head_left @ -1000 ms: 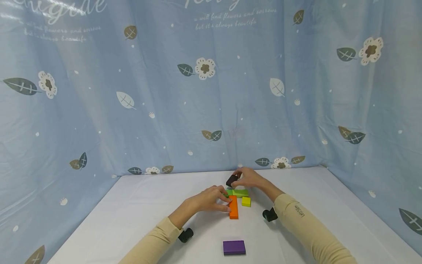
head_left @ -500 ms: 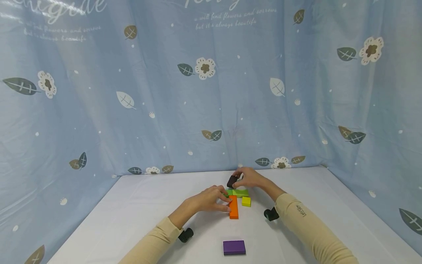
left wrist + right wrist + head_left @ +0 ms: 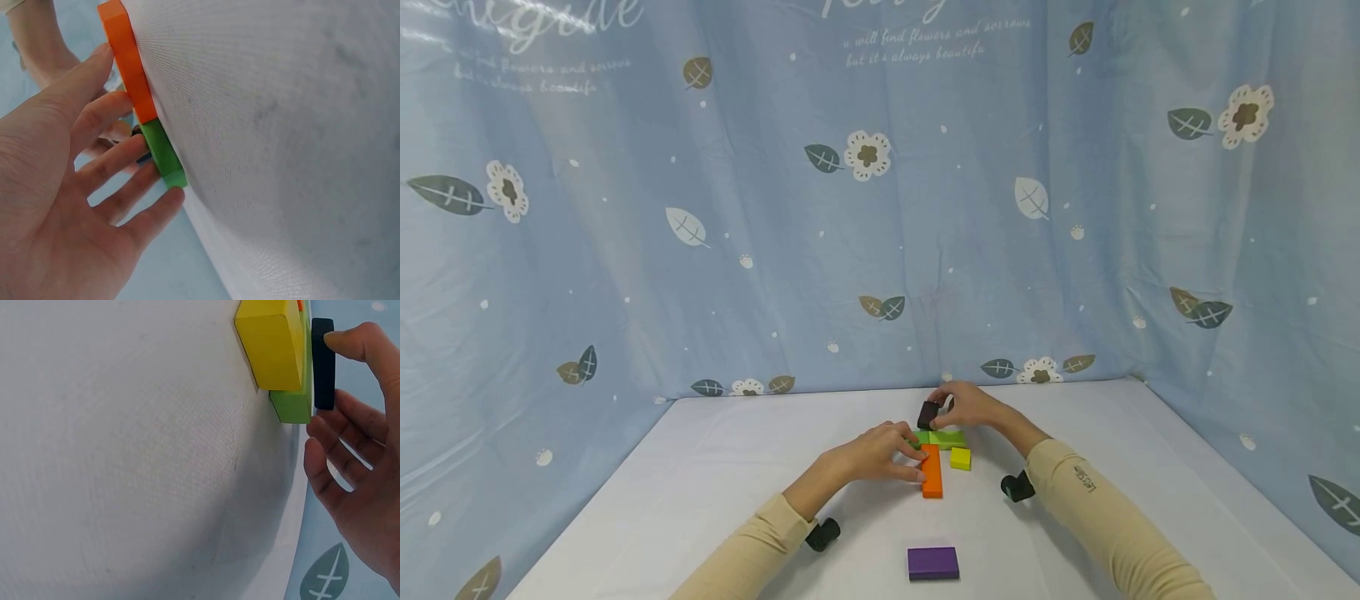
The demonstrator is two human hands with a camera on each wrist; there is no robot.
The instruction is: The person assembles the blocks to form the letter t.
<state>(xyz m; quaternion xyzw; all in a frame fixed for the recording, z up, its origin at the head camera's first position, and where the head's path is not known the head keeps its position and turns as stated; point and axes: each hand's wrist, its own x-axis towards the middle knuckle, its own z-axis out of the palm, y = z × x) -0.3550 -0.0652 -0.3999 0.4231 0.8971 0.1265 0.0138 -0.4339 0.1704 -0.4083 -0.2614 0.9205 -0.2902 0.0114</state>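
My right hand [image 3: 967, 404] pinches a black block [image 3: 928, 415] between thumb and fingers, tilted above the table just behind the green pieces. In the right wrist view, the black block [image 3: 323, 364] is held close to the light green block [image 3: 292, 406]. My left hand [image 3: 871, 454] lies with loosely extended fingers along the left side of an orange block [image 3: 932, 472]. In the left wrist view, its thumb and index finger touch the orange block [image 3: 127, 59], and other fingertips lie at the green block [image 3: 164, 155]. A yellow block [image 3: 960, 458] sits right of the orange one.
A purple block [image 3: 933, 563] lies nearer on the white table [image 3: 700, 500]. Black wrist devices are strapped at the left wrist [image 3: 823, 534] and right wrist [image 3: 1017, 486]. A blue patterned curtain [image 3: 880, 250] hangs behind the table.
My right hand has shifted the black block slightly right and down, toward the green pieces. The left hand stays in place.
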